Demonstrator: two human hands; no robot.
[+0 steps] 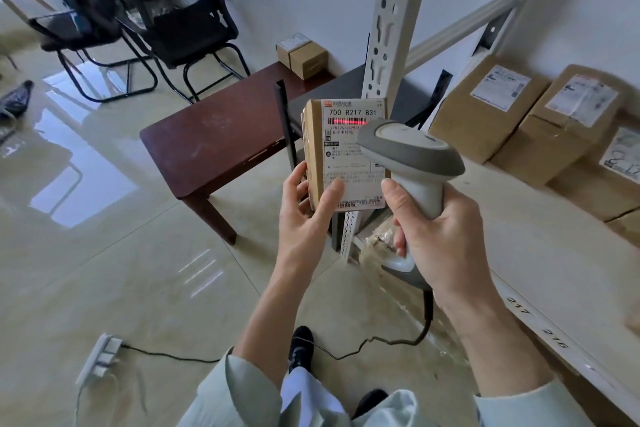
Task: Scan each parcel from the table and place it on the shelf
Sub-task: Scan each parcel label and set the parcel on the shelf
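- Glossy beige floor tiles [104, 253] fill the near and left of the view; a dark reddish-brown wooden bench [214, 139] stands at centre, and a pale metal shelf with light board decks [519, 218] runs along the right.
- One small brown cardboard box with a white label [302, 54] sits at the far corner of the bench, not yet handled.
- The left hand [304, 215] grips a flat brown cardboard parcel with a white printed shipping label [346, 152] by its lower left corner: thumb on the label face, fingers curled round the left edge.
- The parcel is held upright, long axis vertical, label facing the person, just in front of the shelf's slotted white corner post [391, 28].
- The right hand [446, 236] is wrapped round the handle of a grey-and-white pistol-grip barcode scanner [412, 152]. The scanner head points left and away at the label; a red scan line lies across the barcode near the label's top.
- A black cable [381, 343] trails from the scanner base across the floor.
- Judgement: scanning is in hand. The shelf deck, with three large brown cardboard boxes [491, 107] at its far side, lies right of the parcel, so placement calls for a rightward carry by the left hand past the scanner.
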